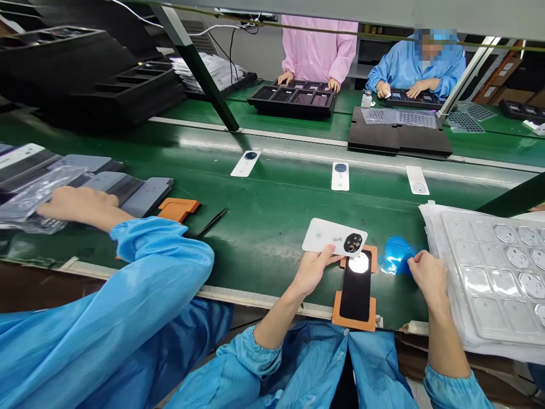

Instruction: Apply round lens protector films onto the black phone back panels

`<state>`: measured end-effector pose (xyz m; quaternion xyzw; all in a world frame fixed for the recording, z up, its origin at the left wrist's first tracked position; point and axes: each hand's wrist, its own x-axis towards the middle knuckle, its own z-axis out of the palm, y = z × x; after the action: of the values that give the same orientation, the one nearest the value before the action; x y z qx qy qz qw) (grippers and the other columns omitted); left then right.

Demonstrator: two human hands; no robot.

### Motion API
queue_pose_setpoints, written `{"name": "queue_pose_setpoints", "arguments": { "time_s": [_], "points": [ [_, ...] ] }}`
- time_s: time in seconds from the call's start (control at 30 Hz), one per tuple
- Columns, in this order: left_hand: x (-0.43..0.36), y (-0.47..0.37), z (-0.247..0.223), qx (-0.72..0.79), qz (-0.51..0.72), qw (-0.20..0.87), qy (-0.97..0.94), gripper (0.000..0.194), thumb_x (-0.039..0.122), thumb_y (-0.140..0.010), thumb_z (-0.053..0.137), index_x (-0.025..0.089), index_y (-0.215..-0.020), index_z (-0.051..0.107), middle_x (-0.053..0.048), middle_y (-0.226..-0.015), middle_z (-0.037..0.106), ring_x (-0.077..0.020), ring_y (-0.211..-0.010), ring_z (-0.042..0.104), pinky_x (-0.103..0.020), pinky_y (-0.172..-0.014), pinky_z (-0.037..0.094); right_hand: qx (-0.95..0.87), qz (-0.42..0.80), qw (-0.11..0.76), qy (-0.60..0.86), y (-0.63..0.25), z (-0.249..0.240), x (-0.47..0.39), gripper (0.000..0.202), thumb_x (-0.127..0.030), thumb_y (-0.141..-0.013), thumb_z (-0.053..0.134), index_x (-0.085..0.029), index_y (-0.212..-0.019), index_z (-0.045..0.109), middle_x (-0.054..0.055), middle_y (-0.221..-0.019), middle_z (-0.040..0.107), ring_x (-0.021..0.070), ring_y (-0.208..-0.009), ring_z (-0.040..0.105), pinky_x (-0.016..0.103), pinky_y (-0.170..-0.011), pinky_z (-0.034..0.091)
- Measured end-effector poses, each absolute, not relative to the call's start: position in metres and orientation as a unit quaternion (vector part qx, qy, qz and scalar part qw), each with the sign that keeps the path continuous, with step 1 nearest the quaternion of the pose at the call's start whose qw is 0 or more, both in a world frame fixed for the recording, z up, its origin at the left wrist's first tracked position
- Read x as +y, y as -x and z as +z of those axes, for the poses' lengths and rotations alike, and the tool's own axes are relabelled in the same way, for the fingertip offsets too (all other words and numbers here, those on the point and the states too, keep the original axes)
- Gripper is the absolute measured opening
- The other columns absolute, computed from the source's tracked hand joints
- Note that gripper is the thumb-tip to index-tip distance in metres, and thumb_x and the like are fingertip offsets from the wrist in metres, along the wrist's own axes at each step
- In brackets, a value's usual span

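My left hand [313, 270] grips a white phone back cover [326, 236] by its lower edge, and the dark round camera area is at its right end. Just below it, an orange fixture [340, 309] lies on the bench with a black phone-shaped plate [355, 292] in it. A bright white round piece [358, 263] shows at the top of that plate. My right hand [429, 278] is closed at the right edge of a shiny blue film [395, 255], pinching it between thumb and fingers.
A clear tray [481, 312] with round white pieces stands right. White covers [247, 163] lie along the belt. Left are tweezers [213, 222], another orange fixture [177, 210] and a neighbour's hand [80, 205] over bagged grey plates. Two people work opposite, beyond a slanted post [200, 74].
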<state>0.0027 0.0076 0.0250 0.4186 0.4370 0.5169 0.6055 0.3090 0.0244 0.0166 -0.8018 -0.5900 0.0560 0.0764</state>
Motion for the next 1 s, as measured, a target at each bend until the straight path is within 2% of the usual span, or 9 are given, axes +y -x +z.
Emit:
{"name": "queue_pose_setpoints", "arguments": {
  "time_s": [0.1, 0.17, 0.27, 0.37, 0.53, 0.73, 1.0],
  "points": [
    [0.000, 0.002, 0.028, 0.384, 0.394, 0.449, -0.704, 0.034, 0.029, -0.100, 0.047, 0.018, -0.128, 0.064, -0.010, -0.133, 0.065, -0.0277, -0.125, 0.060, -0.044, -0.108, 0.048, -0.659, 0.012, 0.185, 0.729, -0.290, 0.026, 0.002, 0.023, -0.024, -0.091, 0.046, -0.015, -0.096, 0.066, 0.011, -0.088, 0.071, 0.0228, -0.073, 0.067, 0.033, -0.064, 0.047],
    [-0.003, 0.002, 0.026, 0.325, 0.314, 0.325, -0.831, 0.038, 0.021, -0.100, 0.045, 0.019, -0.136, 0.057, -0.011, -0.140, 0.060, -0.0254, -0.130, 0.056, -0.043, -0.112, 0.045, -0.750, 0.035, 0.250, 0.612, -0.270, 0.032, -0.016, 0.028, -0.022, -0.095, 0.044, -0.016, -0.115, 0.063, 0.011, -0.108, 0.071, 0.0229, -0.090, 0.069, 0.035, -0.076, 0.054],
    [-0.007, -0.002, 0.015, 0.302, 0.241, 0.159, -0.909, 0.039, 0.015, -0.101, 0.040, 0.017, -0.138, 0.051, -0.014, -0.140, 0.059, -0.0238, -0.132, 0.054, -0.042, -0.111, 0.047, -0.857, 0.038, 0.244, 0.452, -0.244, 0.031, -0.037, 0.040, -0.013, -0.096, 0.041, -0.018, -0.132, 0.057, 0.011, -0.129, 0.064, 0.0239, -0.118, 0.062, 0.038, -0.098, 0.053],
    [-0.008, -0.004, 0.004, 0.292, 0.210, 0.058, -0.931, 0.037, 0.011, -0.101, 0.039, 0.011, -0.136, 0.049, -0.017, -0.136, 0.061, -0.0253, -0.131, 0.055, -0.041, -0.109, 0.050, -0.880, -0.025, 0.230, 0.415, -0.235, 0.021, -0.043, 0.043, -0.005, -0.095, 0.039, -0.014, -0.132, 0.058, 0.013, -0.127, 0.066, 0.0246, -0.118, 0.063, 0.040, -0.099, 0.054],
    [-0.009, -0.005, -0.002, 0.301, 0.191, 0.023, -0.934, 0.038, 0.009, -0.100, 0.040, 0.008, -0.137, 0.045, -0.019, -0.137, 0.059, -0.0246, -0.130, 0.056, -0.039, -0.108, 0.050, -0.889, -0.072, 0.218, 0.397, -0.239, 0.009, -0.035, 0.038, -0.004, -0.096, 0.041, -0.009, -0.128, 0.061, 0.015, -0.125, 0.068, 0.0257, -0.114, 0.065, 0.040, -0.097, 0.057],
    [-0.003, -0.004, -0.005, 0.330, 0.171, 0.004, -0.928, 0.032, 0.014, -0.099, 0.045, 0.010, -0.130, 0.053, -0.018, -0.128, 0.064, -0.0275, -0.123, 0.061, -0.041, -0.101, 0.053, -0.900, -0.062, 0.186, 0.390, -0.242, 0.007, -0.029, 0.039, -0.003, -0.094, 0.040, -0.009, -0.123, 0.065, 0.015, -0.124, 0.069, 0.0248, -0.112, 0.066, 0.040, -0.097, 0.057],
    [-0.011, -0.002, 0.003, 0.334, 0.084, 0.031, -0.938, 0.045, 0.021, -0.097, 0.046, 0.010, -0.141, 0.048, -0.022, -0.143, 0.052, -0.0324, -0.138, 0.045, -0.049, -0.114, 0.036, -0.907, -0.052, 0.127, 0.398, -0.236, -0.013, -0.029, 0.052, -0.001, -0.086, 0.040, -0.005, -0.135, 0.057, 0.019, -0.140, 0.058, 0.0298, -0.130, 0.055, 0.048, -0.107, 0.049]
  ]
}}
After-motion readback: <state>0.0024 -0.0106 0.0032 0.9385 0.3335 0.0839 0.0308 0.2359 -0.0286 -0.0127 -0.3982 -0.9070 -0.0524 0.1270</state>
